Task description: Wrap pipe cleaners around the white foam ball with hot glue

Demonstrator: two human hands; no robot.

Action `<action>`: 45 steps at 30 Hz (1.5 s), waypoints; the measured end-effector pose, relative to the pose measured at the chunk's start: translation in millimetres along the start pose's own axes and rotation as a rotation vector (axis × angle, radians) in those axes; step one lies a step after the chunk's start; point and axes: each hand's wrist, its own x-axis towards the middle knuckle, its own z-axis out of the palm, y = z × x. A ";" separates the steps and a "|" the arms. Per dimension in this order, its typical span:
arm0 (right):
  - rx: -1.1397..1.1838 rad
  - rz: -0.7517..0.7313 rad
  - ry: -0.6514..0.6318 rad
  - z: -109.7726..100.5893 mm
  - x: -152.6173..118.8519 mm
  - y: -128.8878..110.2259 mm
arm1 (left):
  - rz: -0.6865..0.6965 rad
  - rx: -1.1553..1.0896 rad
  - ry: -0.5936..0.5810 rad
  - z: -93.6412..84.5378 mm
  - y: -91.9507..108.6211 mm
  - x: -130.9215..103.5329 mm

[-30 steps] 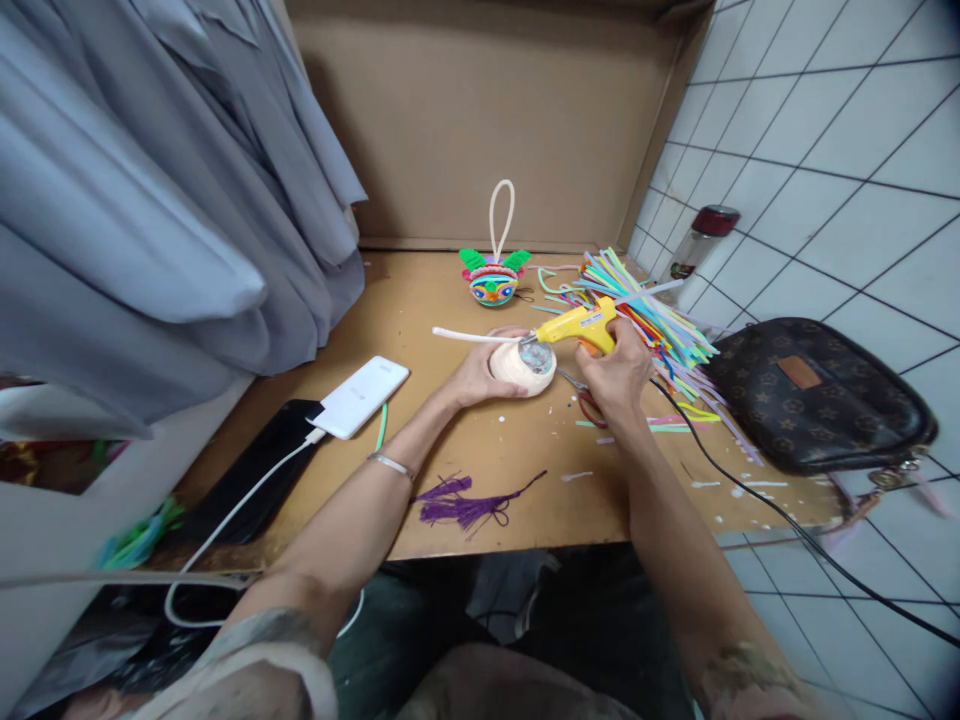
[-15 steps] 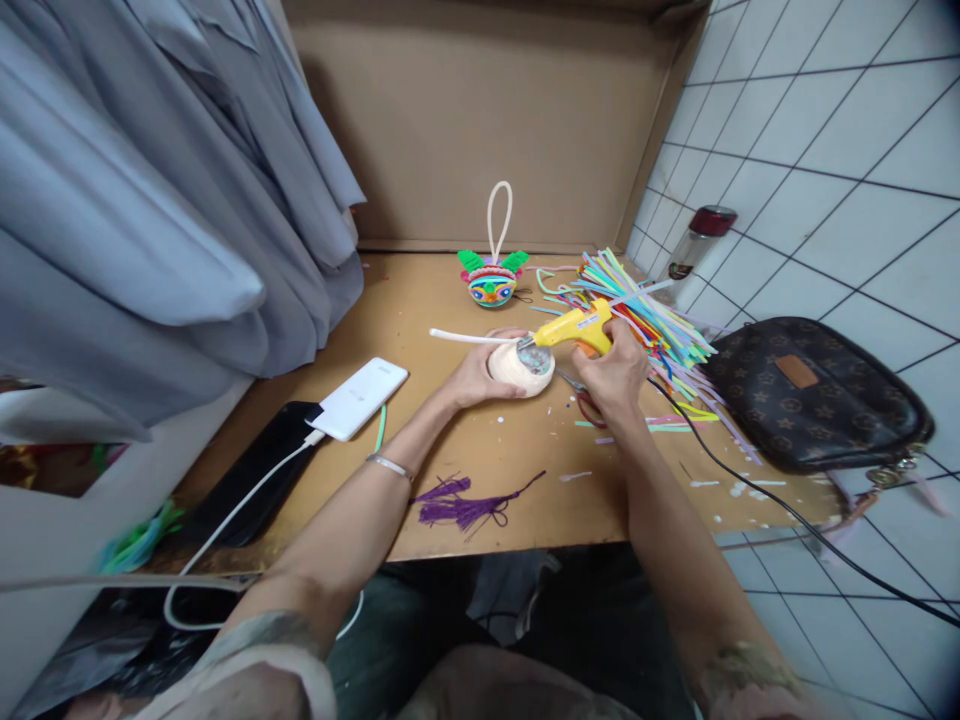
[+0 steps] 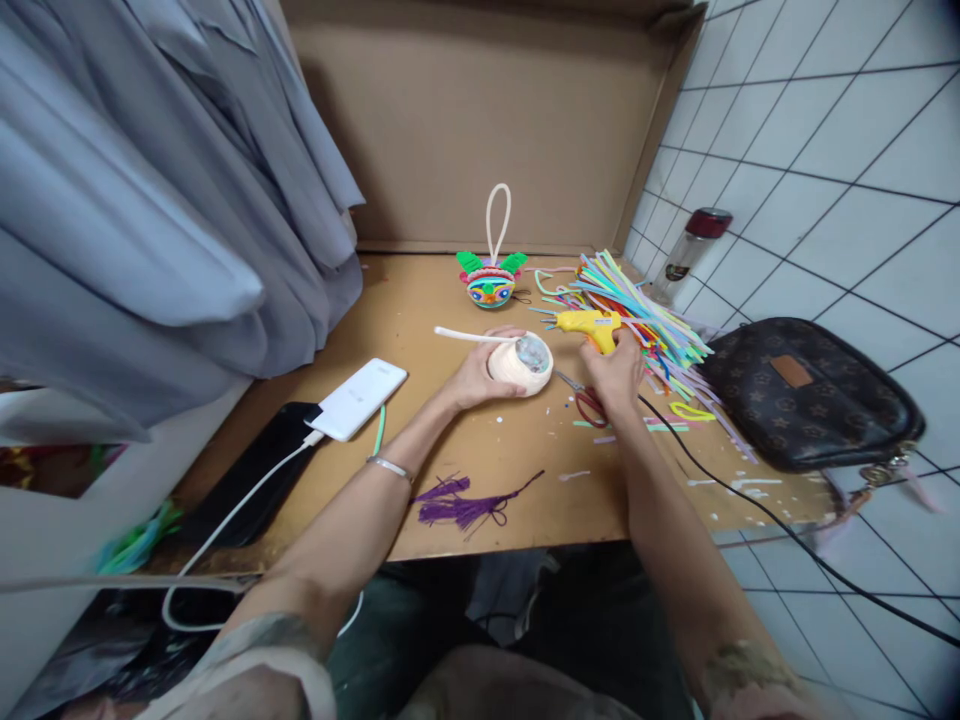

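Note:
A cream, round wrapped piece (image 3: 514,368) with a greyish, glossy opening facing up and right is held by my left hand (image 3: 480,375), fingers behind and thumb in front. A white fuzzy stem (image 3: 466,335) sticks out from it to the left. My right hand (image 3: 616,370) grips the handle of a yellow glue gun (image 3: 586,322), whose nozzle points left, apart from the cream piece. Red-handled scissors (image 3: 590,405) lie just below the gun, beside my right wrist. Behind stands a colourful ornament (image 3: 491,285) with green ears and a white loop.
Colourful stems (image 3: 652,310) are heaped at the back right, near a red-capped bottle (image 3: 694,250) and a brown bag (image 3: 814,395). Purple tassels (image 3: 465,508) lie at the front. A white power bank (image 3: 361,398) and black phone (image 3: 255,475) are left. The gun's black cord trails right.
My right hand has drawn the glue gun away from the cream piece, back and to the right, and its nozzle is now more level. My left hand has barely moved.

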 end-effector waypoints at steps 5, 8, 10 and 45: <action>-0.218 0.078 -0.178 2.5 -0.7 4.6 | -0.109 -0.019 0.056 -1.2 1.5 -2.9; -0.317 0.104 -0.228 6.4 -2.1 9.2 | -0.174 -0.023 0.103 -3.7 1.9 -4.4; -0.344 0.108 -0.228 10.1 -2.5 13.9 | -0.187 -0.006 0.123 -5.1 1.0 -4.7; 0.638 -0.367 -0.107 10.8 -42.8 -42.0 | 0.074 0.322 0.166 6.1 -0.1 -9.0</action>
